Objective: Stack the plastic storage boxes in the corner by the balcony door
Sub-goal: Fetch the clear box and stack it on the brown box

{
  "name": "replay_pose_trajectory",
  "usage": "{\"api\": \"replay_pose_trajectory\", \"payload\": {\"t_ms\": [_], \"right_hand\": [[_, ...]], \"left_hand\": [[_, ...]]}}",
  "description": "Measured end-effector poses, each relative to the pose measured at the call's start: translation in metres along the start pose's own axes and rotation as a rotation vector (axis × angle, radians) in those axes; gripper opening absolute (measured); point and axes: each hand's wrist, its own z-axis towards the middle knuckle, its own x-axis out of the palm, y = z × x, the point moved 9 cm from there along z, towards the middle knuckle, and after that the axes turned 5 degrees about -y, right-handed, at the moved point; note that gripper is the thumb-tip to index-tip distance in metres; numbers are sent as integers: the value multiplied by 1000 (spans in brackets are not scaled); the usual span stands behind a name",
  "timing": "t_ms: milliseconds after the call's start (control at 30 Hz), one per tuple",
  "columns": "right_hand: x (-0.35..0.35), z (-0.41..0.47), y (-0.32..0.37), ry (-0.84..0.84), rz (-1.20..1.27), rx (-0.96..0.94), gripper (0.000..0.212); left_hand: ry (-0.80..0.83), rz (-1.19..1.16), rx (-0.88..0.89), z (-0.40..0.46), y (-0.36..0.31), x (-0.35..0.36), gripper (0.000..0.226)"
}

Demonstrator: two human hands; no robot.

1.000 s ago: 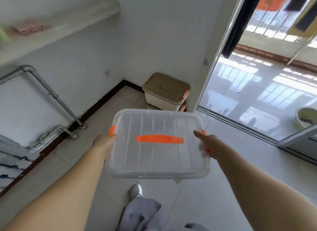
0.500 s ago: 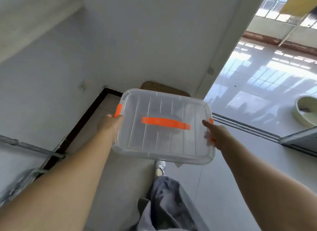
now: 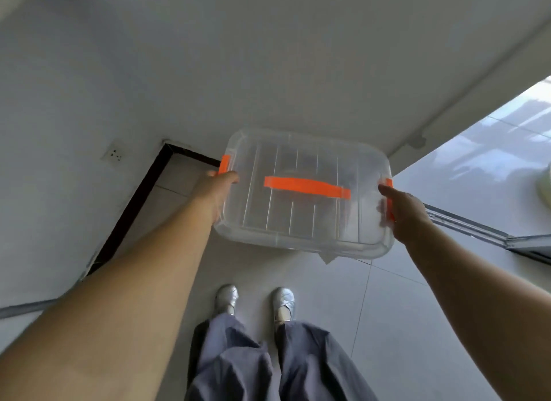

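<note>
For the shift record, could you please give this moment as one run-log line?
carry | both hands grip clear lidded storage box, left hand, right hand at orange side latches | held above floor near corner | not yet stacked

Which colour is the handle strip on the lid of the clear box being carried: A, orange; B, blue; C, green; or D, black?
A: the clear storage box, held at its two ends by the left hand and the right hand, has an orange handle strip across its lid, matching the orange side latches.
</note>
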Motion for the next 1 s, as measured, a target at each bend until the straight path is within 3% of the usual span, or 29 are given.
{"api": "replay_pose_trajectory", "payload": {"t_ms": [67, 200, 333, 467, 733, 1000], "right_hand": [[8, 12, -1, -24, 44, 28, 36], [25, 31, -11, -58, 130, 84, 44], [44, 43, -21, -94, 159, 86, 42], [48, 50, -21, -138, 146, 33, 46], [38, 59, -20, -201, 23, 24, 51], [39, 45, -23, -281, -117, 16, 49]], "left_hand": [[46, 18, 19, 29, -9, 13, 4], [65, 64, 57, 70, -21, 25, 5], [96, 155, 112, 99, -18, 32, 51], [138, 122, 125, 111, -12, 34, 65], [191, 169, 167, 119, -14, 40, 67], [174, 481, 298, 104, -13, 43, 57]]}}
